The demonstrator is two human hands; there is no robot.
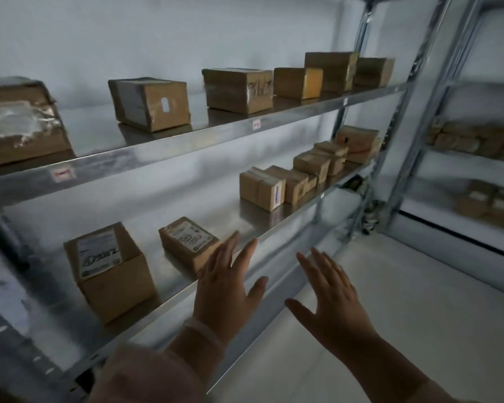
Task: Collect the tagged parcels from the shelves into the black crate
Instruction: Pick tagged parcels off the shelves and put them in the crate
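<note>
Both hands are held out toward the lower shelf [245, 219], and nothing is held in them. The left hand [224, 286] is seen with fingers straight and spread, at the front edge of this shelf and just beside a flat parcel [188, 242]; whether the parcel is touched cannot be told. The right hand [332, 306] is spread too, fingers apart, in front of the shelf and above the floor [390, 301]. A labelled box [111, 271] stands further left, and on the upper shelf [186, 139] a tagged box [154, 104] is seen among others. The crate is not in view. The step is judged to be the reach for a parcel; next, the flat parcel should probably be gripped from both sides, so the right hand must be brought closer to it
</note>
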